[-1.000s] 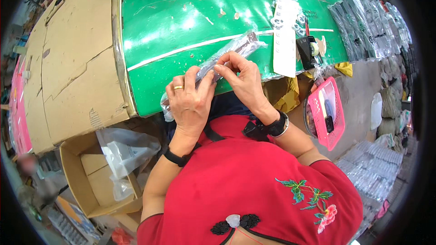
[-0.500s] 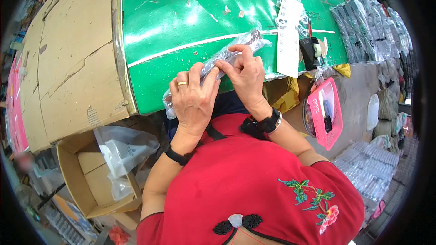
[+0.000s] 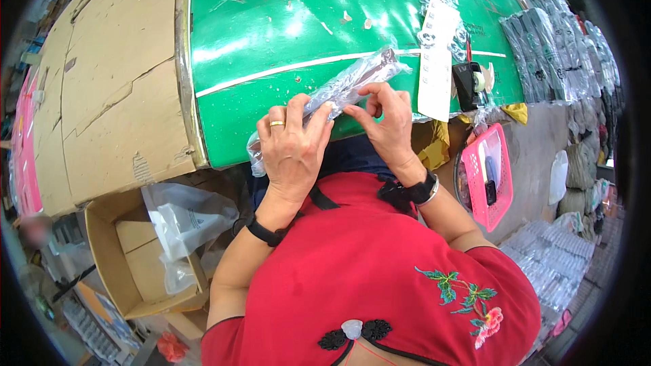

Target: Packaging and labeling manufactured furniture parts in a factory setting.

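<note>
A long, narrow package in clear plastic wrap point(image 3: 356, 76) lies slantwise along the near edge of the green tabletop. Something dark brown shows through its far right end. My left hand point(image 3: 293, 137), a ring on one finger, is closed over the package's near left part, its thumb pressing on the film. Just to the right, my right hand point(image 3: 388, 120) is at the package's near edge with thumb and forefinger bent toward each other. Whatever may be between those fingertips is too small to make out.
On the green table point(image 3: 258, 34) to the right are a white printed strip point(image 3: 436, 61), a black tape dispenser point(image 3: 466, 87) and stacks of clear-wrapped packs point(image 3: 539, 47). A pink basket point(image 3: 487, 176) hangs beside the edge. At lower left stands a cardboard box point(image 3: 146, 257) with a plastic bag point(image 3: 186, 220).
My right hand has shifted right and nearer to me, uncovering more of the package. My left hand keeps its hold. The whole view has shifted slightly.
</note>
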`<state>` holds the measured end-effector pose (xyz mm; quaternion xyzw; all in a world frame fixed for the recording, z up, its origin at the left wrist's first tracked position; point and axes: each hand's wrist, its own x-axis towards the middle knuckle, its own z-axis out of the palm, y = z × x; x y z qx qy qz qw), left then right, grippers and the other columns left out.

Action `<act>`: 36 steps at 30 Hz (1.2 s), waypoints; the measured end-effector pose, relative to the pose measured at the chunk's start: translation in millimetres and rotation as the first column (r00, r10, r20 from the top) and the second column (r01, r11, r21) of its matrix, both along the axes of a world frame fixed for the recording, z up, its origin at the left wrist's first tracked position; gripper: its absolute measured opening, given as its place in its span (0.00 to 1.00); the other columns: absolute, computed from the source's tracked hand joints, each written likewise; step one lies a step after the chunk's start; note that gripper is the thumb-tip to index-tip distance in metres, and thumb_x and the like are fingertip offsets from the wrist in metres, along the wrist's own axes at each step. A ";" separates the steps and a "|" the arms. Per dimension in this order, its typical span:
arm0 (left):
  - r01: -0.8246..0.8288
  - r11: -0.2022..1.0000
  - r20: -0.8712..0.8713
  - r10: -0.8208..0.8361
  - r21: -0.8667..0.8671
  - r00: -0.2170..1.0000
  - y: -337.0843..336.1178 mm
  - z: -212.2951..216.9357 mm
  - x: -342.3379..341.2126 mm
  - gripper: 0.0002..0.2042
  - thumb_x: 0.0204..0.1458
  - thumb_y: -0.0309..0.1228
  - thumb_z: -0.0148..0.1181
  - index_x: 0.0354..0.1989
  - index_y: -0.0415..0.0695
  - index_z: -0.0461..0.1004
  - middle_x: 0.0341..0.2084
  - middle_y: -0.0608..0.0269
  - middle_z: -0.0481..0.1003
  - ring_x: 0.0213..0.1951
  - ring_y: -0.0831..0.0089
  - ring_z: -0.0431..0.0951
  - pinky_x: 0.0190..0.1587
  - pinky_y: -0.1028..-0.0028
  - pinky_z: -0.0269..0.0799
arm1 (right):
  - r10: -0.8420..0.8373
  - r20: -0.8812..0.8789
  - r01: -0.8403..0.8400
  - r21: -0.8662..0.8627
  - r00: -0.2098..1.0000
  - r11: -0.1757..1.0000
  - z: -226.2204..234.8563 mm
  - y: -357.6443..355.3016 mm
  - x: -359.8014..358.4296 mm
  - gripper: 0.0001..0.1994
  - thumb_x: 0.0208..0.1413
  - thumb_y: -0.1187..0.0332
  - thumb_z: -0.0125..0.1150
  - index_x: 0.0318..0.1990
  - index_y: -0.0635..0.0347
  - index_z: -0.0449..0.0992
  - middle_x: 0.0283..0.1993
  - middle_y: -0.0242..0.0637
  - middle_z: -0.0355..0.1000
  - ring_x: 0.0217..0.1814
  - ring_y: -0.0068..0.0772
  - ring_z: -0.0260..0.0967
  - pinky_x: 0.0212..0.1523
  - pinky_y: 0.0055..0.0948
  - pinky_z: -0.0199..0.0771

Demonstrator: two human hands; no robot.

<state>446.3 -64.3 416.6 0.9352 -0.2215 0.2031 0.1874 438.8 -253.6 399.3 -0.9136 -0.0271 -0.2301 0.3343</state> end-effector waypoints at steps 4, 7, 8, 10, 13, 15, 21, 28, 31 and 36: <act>-0.018 1.000 0.009 0.018 0.013 1.000 1.5 -0.8 1.1 0.16 0.47 0.37 0.72 0.46 0.59 0.83 0.46 0.70 0.74 0.44 0.65 0.72 0.46 0.63 0.67 | 0.247 0.194 -0.207 -0.206 0.949 0.956 23.3 -10.5 11.0 0.08 0.48 0.65 0.73 0.36 0.48 0.82 0.32 0.24 0.72 0.37 0.32 0.68 0.43 0.35 0.62; -0.019 1.000 0.009 0.019 0.006 1.000 0.4 -0.2 1.4 0.16 0.46 0.37 0.72 0.46 0.59 0.83 0.46 0.70 0.74 0.44 0.65 0.72 0.46 0.63 0.67 | 0.411 0.201 -0.349 -0.281 0.889 0.894 23.9 -3.3 18.9 0.11 0.48 0.65 0.71 0.42 0.44 0.84 0.37 0.23 0.74 0.41 0.31 0.70 0.46 0.35 0.63; -0.023 1.000 0.002 0.023 0.021 1.000 0.8 0.6 2.0 0.16 0.46 0.37 0.72 0.46 0.59 0.83 0.45 0.70 0.74 0.44 0.65 0.72 0.46 0.63 0.67 | 0.426 0.170 -0.370 -0.283 0.889 0.885 19.8 -3.4 22.1 0.13 0.49 0.64 0.70 0.44 0.41 0.84 0.40 0.23 0.74 0.43 0.32 0.70 0.48 0.36 0.64; -0.032 0.999 -0.005 0.032 0.039 0.999 0.9 0.9 3.0 0.16 0.46 0.37 0.72 0.46 0.59 0.83 0.45 0.70 0.75 0.44 0.65 0.72 0.46 0.63 0.67 | 0.408 0.172 -0.347 -0.302 0.896 0.888 15.3 -8.4 30.6 0.13 0.48 0.63 0.70 0.44 0.41 0.84 0.40 0.23 0.74 0.44 0.32 0.69 0.47 0.36 0.64; -0.024 1.000 0.014 0.024 0.017 1.000 -1.5 0.0 4.1 0.16 0.46 0.37 0.72 0.45 0.59 0.83 0.45 0.70 0.75 0.43 0.65 0.72 0.46 0.63 0.67 | 0.399 0.159 -0.341 -0.300 0.903 0.891 12.0 -11.8 37.7 0.14 0.49 0.63 0.70 0.45 0.40 0.85 0.40 0.24 0.74 0.45 0.32 0.69 0.48 0.37 0.64; -0.032 0.999 0.013 0.031 0.019 0.999 -0.9 0.4 3.6 0.15 0.46 0.37 0.72 0.45 0.59 0.82 0.45 0.70 0.75 0.43 0.66 0.72 0.45 0.63 0.67 | 0.405 0.173 -0.340 -0.312 0.898 0.887 9.8 -11.2 39.4 0.13 0.50 0.63 0.69 0.46 0.40 0.85 0.41 0.23 0.74 0.45 0.32 0.69 0.48 0.37 0.64; -0.026 1.000 0.008 0.026 0.017 1.000 -1.2 1.1 3.7 0.16 0.46 0.36 0.72 0.46 0.60 0.83 0.45 0.70 0.75 0.43 0.66 0.73 0.45 0.63 0.67 | 0.383 0.092 -0.341 -0.301 0.919 0.890 12.9 -15.0 50.4 0.10 0.52 0.62 0.68 0.42 0.41 0.85 0.40 0.25 0.73 0.46 0.33 0.69 0.49 0.37 0.64; -0.021 0.999 0.012 0.021 0.033 1.000 -0.2 0.8 0.5 0.16 0.46 0.36 0.72 0.46 0.60 0.83 0.45 0.70 0.75 0.43 0.66 0.72 0.46 0.63 0.67 | 0.573 -0.122 -0.582 -0.288 0.810 0.761 35.2 -26.8 92.7 0.06 0.58 0.66 0.63 0.40 0.49 0.85 0.45 0.30 0.76 0.53 0.37 0.70 0.57 0.40 0.61; -0.026 0.999 0.022 0.025 0.034 0.999 -1.2 -2.2 0.2 0.16 0.46 0.36 0.73 0.46 0.60 0.83 0.45 0.70 0.75 0.43 0.66 0.72 0.46 0.63 0.67 | 0.527 -0.030 -0.527 -0.111 0.849 0.842 54.8 -36.0 100.4 0.08 0.58 0.66 0.64 0.43 0.51 0.84 0.47 0.31 0.77 0.54 0.37 0.71 0.57 0.40 0.62; -0.030 0.999 0.033 0.030 0.027 0.999 -0.6 -2.5 -0.7 0.17 0.45 0.36 0.73 0.46 0.60 0.83 0.46 0.70 0.75 0.44 0.65 0.72 0.47 0.63 0.67 | 0.688 -0.253 -0.731 -0.176 0.680 0.659 39.6 -22.2 73.7 0.20 0.53 0.56 0.70 0.51 0.54 0.80 0.50 0.32 0.77 0.59 0.37 0.71 0.63 0.43 0.62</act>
